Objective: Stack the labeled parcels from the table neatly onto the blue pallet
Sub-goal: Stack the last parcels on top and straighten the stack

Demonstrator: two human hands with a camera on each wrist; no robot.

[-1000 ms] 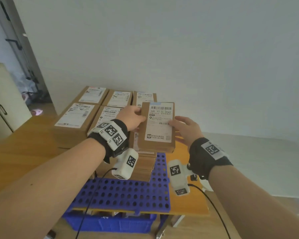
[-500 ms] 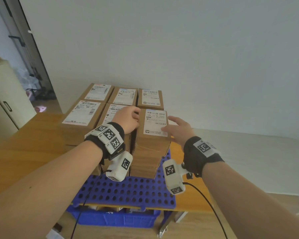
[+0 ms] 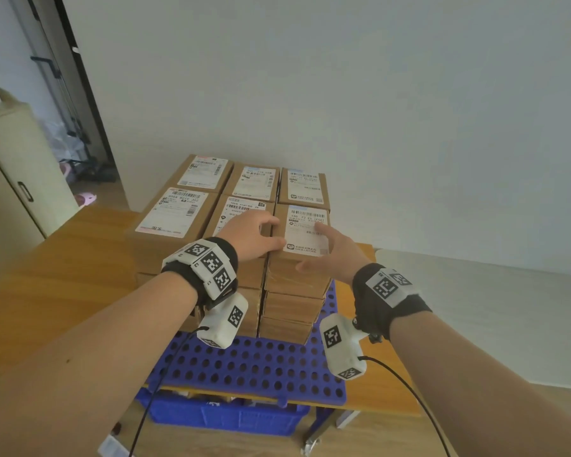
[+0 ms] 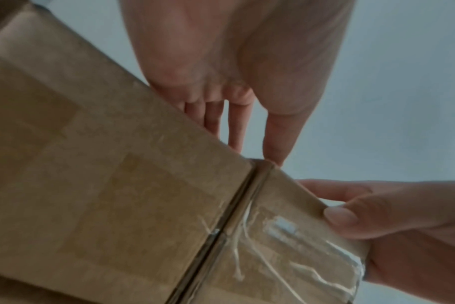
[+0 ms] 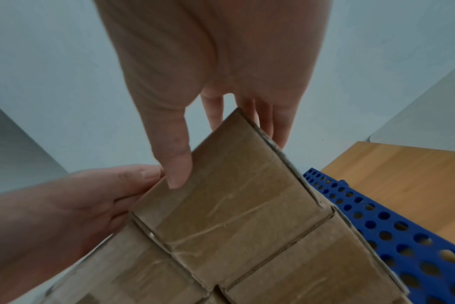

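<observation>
Brown labeled parcels stand in several columns on the blue perforated pallet (image 3: 251,367). The newest parcel (image 3: 305,232) lies on top of the front right column, level with its neighbours. My left hand (image 3: 276,233) grips its left edge, fingers curled into the gap beside the neighbouring parcel. My right hand (image 3: 314,247) holds its front right corner, fingers on the label and thumb on the front face. In the right wrist view the right hand (image 5: 208,92) has its thumb on the parcel (image 5: 234,195). The left wrist view shows the left hand (image 4: 234,92) over the parcel's corner (image 4: 286,216).
The pallet (image 5: 377,222) lies on a wooden table (image 3: 63,275) against a white wall. A blue crate (image 3: 225,413) sits under the table's front edge. A beige cabinet (image 3: 14,166) stands at the left, and a pale surface (image 3: 475,308) at the right.
The parcel held in the air a second ago has come down onto the front right column. Both hands lowered with it and stay on it.
</observation>
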